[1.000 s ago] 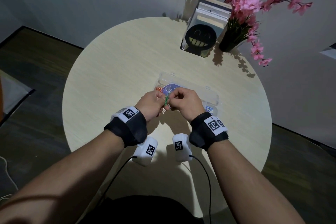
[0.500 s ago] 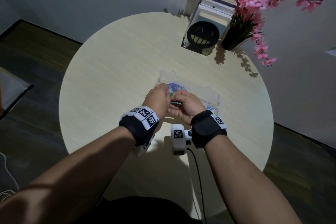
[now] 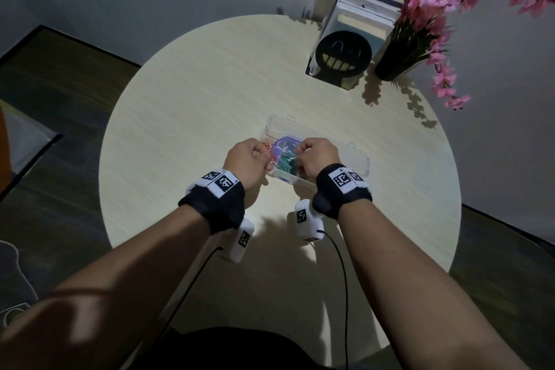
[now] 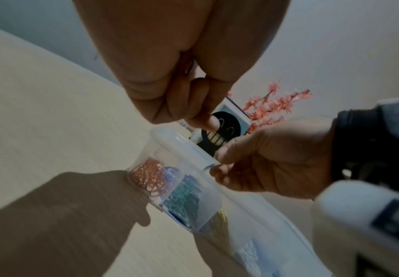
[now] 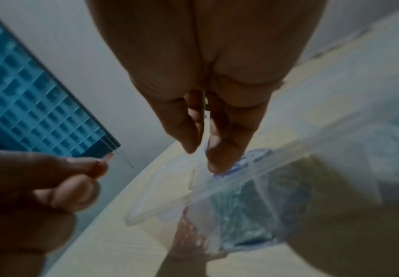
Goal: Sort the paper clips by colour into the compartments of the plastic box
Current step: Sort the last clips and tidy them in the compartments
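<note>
A clear plastic box (image 3: 360, 160) lies open on the round table, its lid folded back. Its compartments hold orange clips (image 4: 148, 176), blue ones (image 4: 172, 172), green ones (image 4: 181, 198) and yellow ones (image 4: 219, 224). Both hands hover just over the box's left half, a little apart. My left hand (image 3: 261, 156) has curled fingers and pinches a small pinkish-orange clip (image 5: 109, 156) between thumb and forefinger. My right hand (image 3: 300, 153) pinches a thin clip (image 4: 213, 165) whose colour I cannot make out. The box's right end is hidden behind my right wrist.
A black smiley-face bookend (image 3: 342, 60) with books and a dark vase (image 3: 390, 66) of pink flowers stand at the table's far right. The pale round table (image 3: 180, 129) drops off to dark floor all round. Camera cables hang from both wrists.
The hands were pressed together over the box with a green clip between them. They have drawn apart, left hand to the left and right hand to the right.
</note>
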